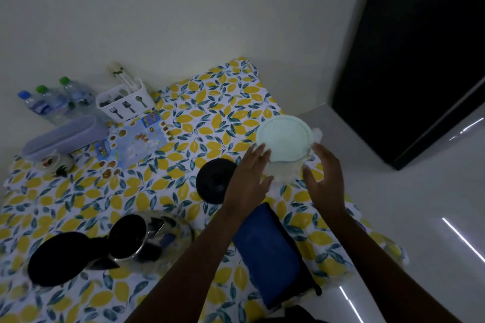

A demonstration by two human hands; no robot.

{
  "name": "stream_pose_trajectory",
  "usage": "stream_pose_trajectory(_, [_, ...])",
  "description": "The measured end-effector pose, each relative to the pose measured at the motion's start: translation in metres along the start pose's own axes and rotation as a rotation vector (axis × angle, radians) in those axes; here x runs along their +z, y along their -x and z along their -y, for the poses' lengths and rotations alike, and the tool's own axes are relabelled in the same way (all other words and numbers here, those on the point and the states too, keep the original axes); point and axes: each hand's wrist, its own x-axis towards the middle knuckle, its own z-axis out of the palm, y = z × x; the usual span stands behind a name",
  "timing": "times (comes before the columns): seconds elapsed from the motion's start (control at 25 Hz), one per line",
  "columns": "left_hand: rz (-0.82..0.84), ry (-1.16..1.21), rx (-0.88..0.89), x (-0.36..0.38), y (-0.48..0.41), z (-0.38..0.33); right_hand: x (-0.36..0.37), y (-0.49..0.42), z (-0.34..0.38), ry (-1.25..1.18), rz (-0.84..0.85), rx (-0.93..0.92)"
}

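Head view: round clear container (278,170) with a pale green lid sits right of centre in the frame, on the lemon-print tablecloth (210,113) near its right edge. Left hand (249,181) is released, fingers straight and lying against the container's left side. Right hand (326,181) is also released, fingers loosely spread just beside the container's right side; cannot tell if it touches. Neither hand grasps anything. Black round disc (214,181) lies just left of the left hand. Blue folded cloth (267,252) lies between the 2 forearms, lower centre. Steel pot (131,236) at lower left. 3 water bottles (48,102) and white cutlery caddy (123,103) at upper left, by the wall.
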Motion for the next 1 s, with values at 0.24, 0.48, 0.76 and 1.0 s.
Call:
stream_pose_trajectory(0.24, [-0.113, 0.026, -0.185, -0.033, 0.127, 0.039, 0.056, 0.092, 0.055, -0.014, 0.379, -0.132])
stream_pose_trajectory(0.48, [-0.273, -0.098, -0.24, -0.09, 0.212, 0.08, 0.137, 0.153, 0.117, 0.032, 0.681, -0.297])
stream_pose_trajectory(0.76, [-0.549, -0.258, -0.363, -0.15, 0.289, 0.134, 0.185, 0.182, 0.16, 0.077, 0.711, -0.252])
stream_pose_trajectory(1.0, [-0.707, 0.454, -0.709, -0.17, 0.311, 0.14, 0.193, 0.175, 0.176, -0.071, 0.746, -0.082])
